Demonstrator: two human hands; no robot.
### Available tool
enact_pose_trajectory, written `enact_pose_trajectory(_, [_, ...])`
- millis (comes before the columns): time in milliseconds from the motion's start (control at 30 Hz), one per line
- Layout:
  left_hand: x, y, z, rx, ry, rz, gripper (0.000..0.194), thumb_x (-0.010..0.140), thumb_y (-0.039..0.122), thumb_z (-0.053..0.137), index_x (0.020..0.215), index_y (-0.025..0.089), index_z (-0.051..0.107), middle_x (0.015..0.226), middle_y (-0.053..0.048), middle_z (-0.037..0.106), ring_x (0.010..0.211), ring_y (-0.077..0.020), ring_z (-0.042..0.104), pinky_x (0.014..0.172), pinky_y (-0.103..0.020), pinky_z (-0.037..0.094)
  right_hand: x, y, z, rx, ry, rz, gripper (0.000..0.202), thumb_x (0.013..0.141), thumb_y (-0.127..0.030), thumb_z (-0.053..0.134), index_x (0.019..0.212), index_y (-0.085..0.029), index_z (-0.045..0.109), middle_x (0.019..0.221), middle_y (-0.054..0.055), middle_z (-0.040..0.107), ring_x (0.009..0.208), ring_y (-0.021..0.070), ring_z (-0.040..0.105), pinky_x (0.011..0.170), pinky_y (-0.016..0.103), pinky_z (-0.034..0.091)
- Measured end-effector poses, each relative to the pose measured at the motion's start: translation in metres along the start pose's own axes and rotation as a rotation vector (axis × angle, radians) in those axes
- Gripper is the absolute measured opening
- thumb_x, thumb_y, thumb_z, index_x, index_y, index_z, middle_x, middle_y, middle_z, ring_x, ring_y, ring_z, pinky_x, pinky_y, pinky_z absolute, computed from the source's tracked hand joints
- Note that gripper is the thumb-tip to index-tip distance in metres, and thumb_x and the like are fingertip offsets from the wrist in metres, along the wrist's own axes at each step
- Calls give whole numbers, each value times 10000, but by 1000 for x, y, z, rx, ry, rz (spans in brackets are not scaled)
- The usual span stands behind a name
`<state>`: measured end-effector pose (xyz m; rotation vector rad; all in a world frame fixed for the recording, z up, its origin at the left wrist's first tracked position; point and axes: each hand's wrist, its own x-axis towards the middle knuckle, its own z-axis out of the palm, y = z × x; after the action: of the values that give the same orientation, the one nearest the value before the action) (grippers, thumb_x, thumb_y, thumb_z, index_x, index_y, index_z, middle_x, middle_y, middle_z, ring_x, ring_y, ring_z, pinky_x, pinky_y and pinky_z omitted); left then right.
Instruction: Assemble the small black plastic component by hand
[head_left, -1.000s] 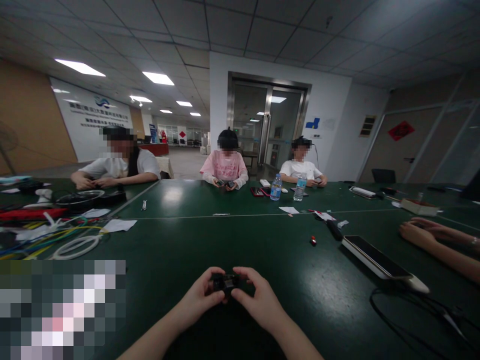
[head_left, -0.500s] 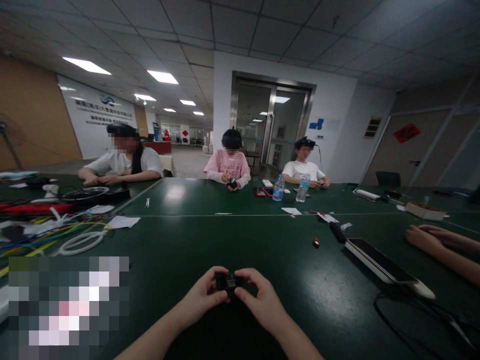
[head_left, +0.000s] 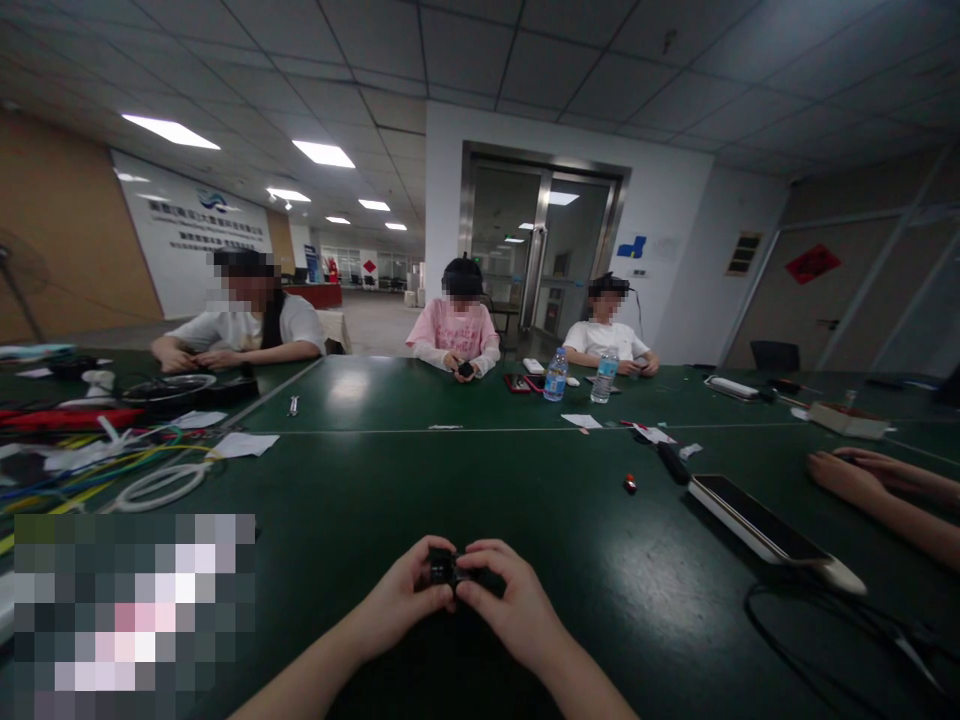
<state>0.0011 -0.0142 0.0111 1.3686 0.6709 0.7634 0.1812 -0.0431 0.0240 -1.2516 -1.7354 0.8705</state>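
Observation:
Close to my body, above the dark green table [head_left: 360,540], a small black object [head_left: 444,568] is pinched between both hands. It looks like a compact plastic block or device; its exact kind is too dark to tell. My left hand [head_left: 412,588] grips its left side, thumb below and index finger on top. From the right, my right hand [head_left: 501,590] closes its thumb and fingers on the same object, covering much of that side. Ahead and to the right lies a tiny red and white item [head_left: 630,484].
Cables and a white coiled cord [head_left: 163,486] clutter the left. Right are a phone [head_left: 757,520] on a white case, a black cable [head_left: 787,640] and another person's hands [head_left: 847,475]. Water bottles [head_left: 556,376] stand farther off. Several people sit around the table.
My right hand has shifted slightly left, its fingers now covering more of the black object. Across the table, the person in pink has lowered the dark item in their hands.

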Motion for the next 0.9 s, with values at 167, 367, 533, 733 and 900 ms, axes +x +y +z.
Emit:
enact_pose_trajectory(167, [0,2,0,10,-2,1,361,732,242,640,1039,204,453,875,-11,602,763,-154,589,727,-341,434,-1,0,-2,54,-15,-27,206,720,-218,638,922,-248,670,1059,46,589,1007,195,564,912,353,410])
enact_pose_trajectory(367, [0,-1,-3,-32,5,0,407,725,238,653,1069,228,435,941,-16,595,793,-158,596,751,-350,438,0,-1,-9,54,-38,-4,323,695,-176,631,1008,-254,620,1055,32,620,1016,210,557,897,365,413])
enact_pose_trajectory(533, [0,1,-2,-40,2,0,395,731,242,650,1065,228,439,915,-9,593,783,-154,598,737,-340,436,2,2,-13,32,-60,41,274,720,-220,612,991,-261,628,1019,20,644,984,218,568,877,379,409])
enact_pose_trajectory(733, [-1,2,-2,-32,2,-16,391,729,226,645,1065,230,445,922,-9,590,804,-169,596,752,-358,442,2,4,-10,64,-57,17,213,721,-220,616,932,-239,646,1019,23,631,965,210,570,835,347,426])
enact_pose_trajectory(900, [-3,7,0,1,1,-23,355,752,191,609,1067,222,448,942,-15,589,820,-167,586,769,-365,444,1,0,-6,37,-30,22,162,728,-211,611,886,-224,646,992,21,629,937,197,575,818,336,419])
